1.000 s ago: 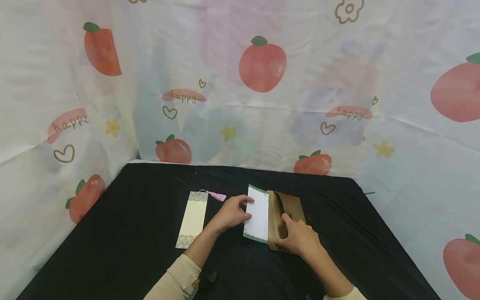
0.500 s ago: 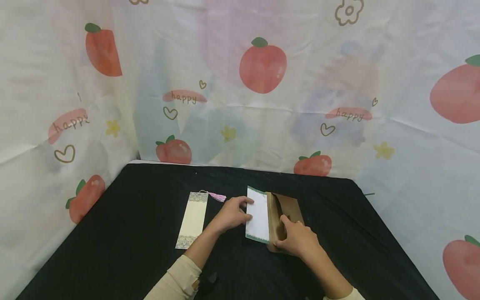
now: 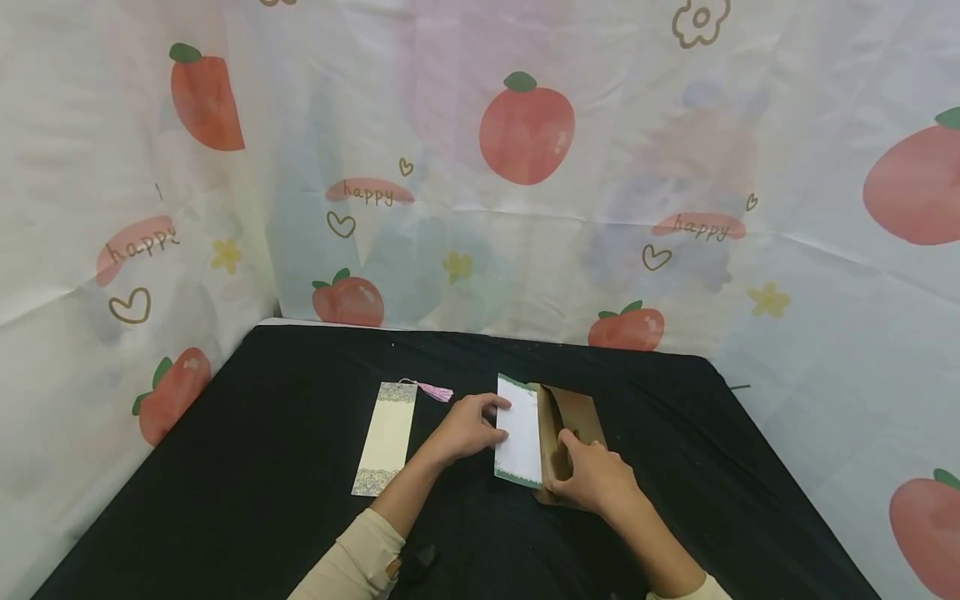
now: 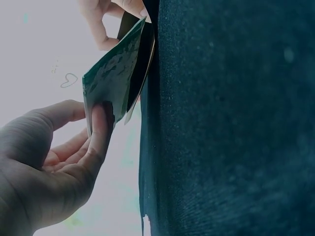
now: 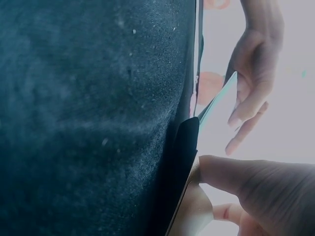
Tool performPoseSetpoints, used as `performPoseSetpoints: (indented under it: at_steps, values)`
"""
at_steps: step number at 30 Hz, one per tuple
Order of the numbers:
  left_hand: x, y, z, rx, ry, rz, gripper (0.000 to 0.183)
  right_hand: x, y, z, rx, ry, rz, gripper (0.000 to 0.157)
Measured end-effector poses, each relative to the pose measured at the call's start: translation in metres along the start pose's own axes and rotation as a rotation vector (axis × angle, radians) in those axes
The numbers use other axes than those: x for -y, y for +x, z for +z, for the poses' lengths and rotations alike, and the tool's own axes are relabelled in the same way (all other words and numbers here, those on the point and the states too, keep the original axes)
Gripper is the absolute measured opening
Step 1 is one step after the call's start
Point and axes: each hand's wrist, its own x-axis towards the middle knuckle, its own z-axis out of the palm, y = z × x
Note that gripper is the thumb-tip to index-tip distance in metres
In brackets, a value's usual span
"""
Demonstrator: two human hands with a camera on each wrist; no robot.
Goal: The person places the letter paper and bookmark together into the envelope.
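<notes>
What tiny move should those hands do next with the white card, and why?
Maybe the left hand should gently nudge the white card rightward, toward the brown paper holder. It pinches the card's left edge, the right hand grips the holder, and the card sticks out on the holder's left. How far it's tucked in, I can't tell.

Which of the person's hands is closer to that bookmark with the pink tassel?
Left. The left hand is just right of the bookmark, pinching the green-edged white card; the right hand is farther right, beyond the card, holding the brown envelope.
</notes>
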Motion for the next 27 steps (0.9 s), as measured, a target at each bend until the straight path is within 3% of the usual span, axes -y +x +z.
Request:
performPoseSetpoints:
  at_steps: [16,27]
  values:
    - [0.0003,-0.0001,0.0018,0.003,0.013,-0.031,0.038,0.0021,-0.0008,0.0017,0.005,0.0,-0.002,0.072]
    - [0.0004,0.0007,0.0017,0.0,0.033,-0.018,0.037,0.0038,-0.0021,0.0019,0.002,0.002,-0.018,0.067]
